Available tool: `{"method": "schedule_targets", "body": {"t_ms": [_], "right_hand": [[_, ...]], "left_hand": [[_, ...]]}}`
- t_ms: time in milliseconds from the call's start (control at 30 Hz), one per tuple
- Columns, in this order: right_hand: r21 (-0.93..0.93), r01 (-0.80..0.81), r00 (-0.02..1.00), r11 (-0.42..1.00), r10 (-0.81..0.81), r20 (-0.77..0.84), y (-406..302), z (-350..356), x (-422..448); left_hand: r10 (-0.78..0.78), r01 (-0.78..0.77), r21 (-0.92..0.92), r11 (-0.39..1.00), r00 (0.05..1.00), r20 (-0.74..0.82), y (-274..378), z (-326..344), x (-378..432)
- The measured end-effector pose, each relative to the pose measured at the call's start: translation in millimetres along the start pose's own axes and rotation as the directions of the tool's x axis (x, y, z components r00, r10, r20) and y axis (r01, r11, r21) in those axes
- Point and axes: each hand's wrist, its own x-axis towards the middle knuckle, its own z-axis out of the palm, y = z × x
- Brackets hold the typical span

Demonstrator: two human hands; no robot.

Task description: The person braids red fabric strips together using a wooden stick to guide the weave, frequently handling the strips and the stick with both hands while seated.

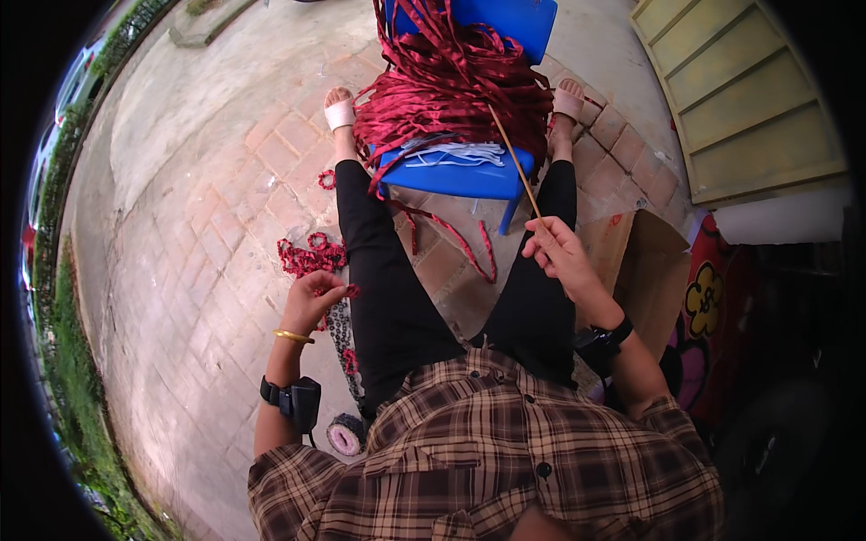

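Note:
My left hand (314, 301) pinches a small dark red fabric piece (352, 291) between thumb and fingers, beside my left thigh. Below and beyond it, a pile of red gathered fabric rings (310, 257) lies on the ground. My right hand (556, 253) grips the near end of a thin wooden stick (512, 155), whose far end points at a large heap of dark red fabric strips (446, 95). That heap covers much of a blue plastic chair (446, 181) between my feet. White elastic strips (460, 153) lie on the chair's near edge.
An open cardboard box (649, 270) stands at the right, near a yellowish slatted panel (744, 101). Loose red strips (467, 250) trail on the brick paving between my legs. A roll of dark chain-like trim (346, 434) lies by my left hip.

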Motion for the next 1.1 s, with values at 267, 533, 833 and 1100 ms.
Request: {"method": "schedule_targets", "body": {"t_ms": [267, 533, 833, 1100], "right_hand": [[0.092, -0.099, 0.995, 0.991, 0.097, 0.026, 9, -6, -1], [0.115, -0.186, 0.976, 0.976, 0.197, -0.095, 23, -17, -36], [0.268, -0.176, 0.974, 0.947, 0.208, -0.096, 35, -15, -44], [0.346, 0.117, 0.990, 0.931, -0.081, -0.116, 4, -2, -19]], "left_hand": [[0.091, -0.090, 0.036, 0.995, 0.995, -0.048, -3, -5, 69], [0.568, -0.473, 0.447, 0.759, 0.817, -0.100, 48, 94, 206], [0.628, -0.392, 0.608, 0.690, 0.742, -0.235, 64, 108, 230], [0.604, -0.620, 0.228, 0.751, 0.784, 0.144, 124, 127, 171]]}}
